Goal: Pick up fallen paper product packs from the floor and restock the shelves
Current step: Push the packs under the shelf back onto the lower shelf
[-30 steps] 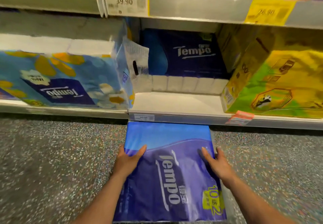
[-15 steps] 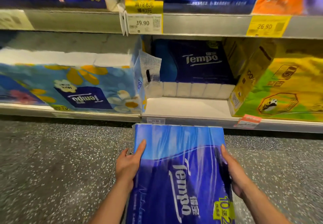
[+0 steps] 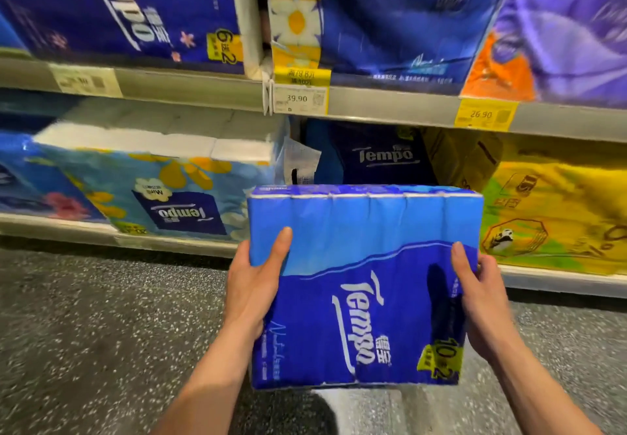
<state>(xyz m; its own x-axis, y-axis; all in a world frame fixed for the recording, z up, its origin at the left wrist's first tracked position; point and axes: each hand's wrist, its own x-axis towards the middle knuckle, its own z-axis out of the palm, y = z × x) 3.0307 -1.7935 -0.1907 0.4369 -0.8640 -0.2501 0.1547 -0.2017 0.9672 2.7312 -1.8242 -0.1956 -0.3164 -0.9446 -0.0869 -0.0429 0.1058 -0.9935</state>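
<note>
Lower shelf (image 3: 543, 276) carried a floral pack (image 3: 163, 193) on the left and a yellow pack (image 3: 549, 214) on the right, with a gap between them and a dark Tempo pack (image 3: 380, 156) at its back. We held the blue Tempo pack (image 3: 356, 265) clear of the speckled floor (image 3: 101, 315), in front of that gap. Left hand (image 3: 252, 285) gripped its left edge, thumb on top; right hand (image 3: 481, 295) gripped the right edge likewise. Judgement: keep it level, square it to the gap, slide straight in so corners miss both neighbours; glossy film probably needs firm side pressure.
</note>
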